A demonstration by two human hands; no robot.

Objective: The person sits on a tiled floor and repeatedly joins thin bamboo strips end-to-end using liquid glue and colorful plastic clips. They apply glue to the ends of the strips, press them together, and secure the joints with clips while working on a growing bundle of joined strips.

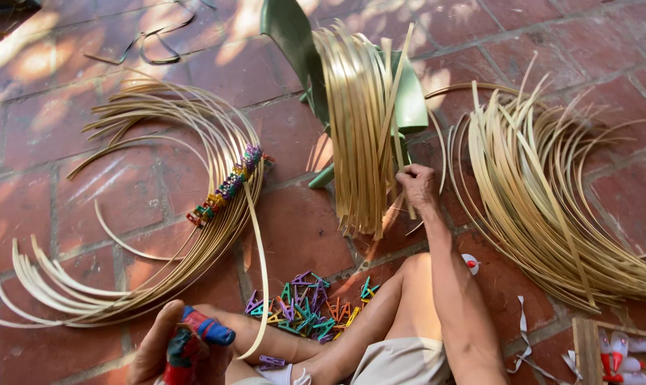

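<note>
Nearest, the left hand [167, 348] has its grip wrapped around a red and blue tool [192, 342], with one curved bamboo strip [260, 265] beside it. Coloured clips [305, 310] lie on the brick floor [73, 192] just beyond. Farther off, the right hand [417, 187] pinches a strip in the bamboo bundle [359, 128] draped over a green stool [408, 96].

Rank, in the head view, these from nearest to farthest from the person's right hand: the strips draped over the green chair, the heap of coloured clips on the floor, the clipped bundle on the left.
1. Strips draped over the green chair: the right hand is touching them.
2. Heap of coloured clips: on the bricks, below and left of it.
3. Clipped bundle: farthest left.
</note>
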